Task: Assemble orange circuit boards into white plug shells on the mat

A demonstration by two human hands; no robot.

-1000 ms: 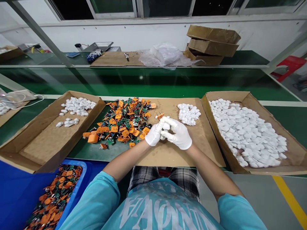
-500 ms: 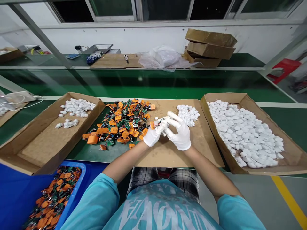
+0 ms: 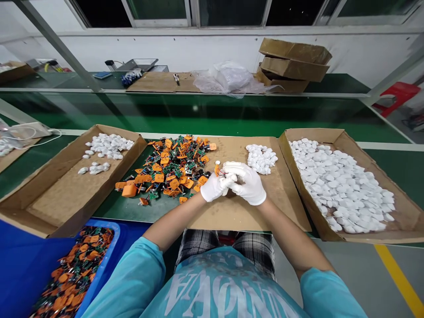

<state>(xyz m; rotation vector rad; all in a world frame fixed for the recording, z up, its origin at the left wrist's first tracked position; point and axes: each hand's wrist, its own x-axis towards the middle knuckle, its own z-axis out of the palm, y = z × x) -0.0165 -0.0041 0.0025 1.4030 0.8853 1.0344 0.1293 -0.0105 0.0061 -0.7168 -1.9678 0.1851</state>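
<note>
Your left hand point(image 3: 213, 188) is holding the orange piece point(image 3: 217, 170), long axis pointing roughly away from you; right hand point(image 3: 249, 183) is sitting farther right, can't tell its grip.

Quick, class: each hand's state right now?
Left hand: closed, apparently holding an orange part.
Right hand: curled; whether it holds anything cannot be told.

Factory workshop; green workbench point(image 3: 145, 213); heaped orange parts point(image 3: 175, 170); yellow floor line point(image 3: 396, 274)
</note>
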